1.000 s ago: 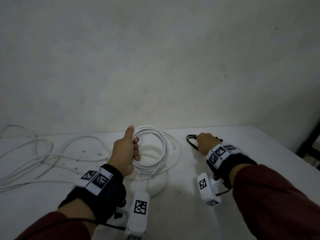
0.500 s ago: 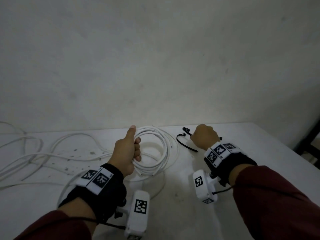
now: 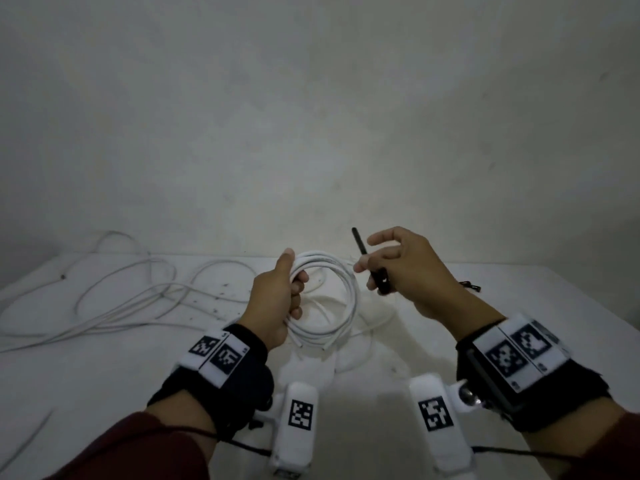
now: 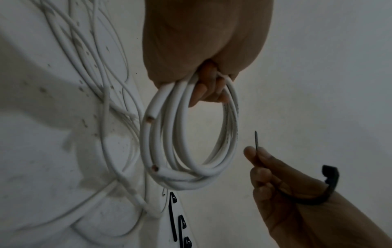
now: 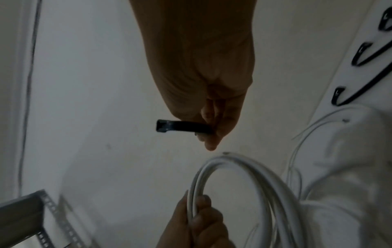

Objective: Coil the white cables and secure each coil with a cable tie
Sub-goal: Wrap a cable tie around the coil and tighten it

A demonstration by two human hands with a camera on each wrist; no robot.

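Left hand (image 3: 277, 299) is gripping the coil (image 3: 341, 299), fingers curled round its left side and thumb lying along the top, holding it upright above the table (image 3: 519, 306). Right hand (image 3: 412, 271) is pinching a black tie (image 3: 360, 245) between thumb and forefinger, tip pointing up, head hanging below the palm, just right of the coil and not touching it. Loose cable (image 3: 138, 292) is sprawling over the table's left half; spare ties (image 4: 180, 223) are lying near the far edge. A plain pale wall (image 3: 311, 116) is backing the table, with open tabletop at right.
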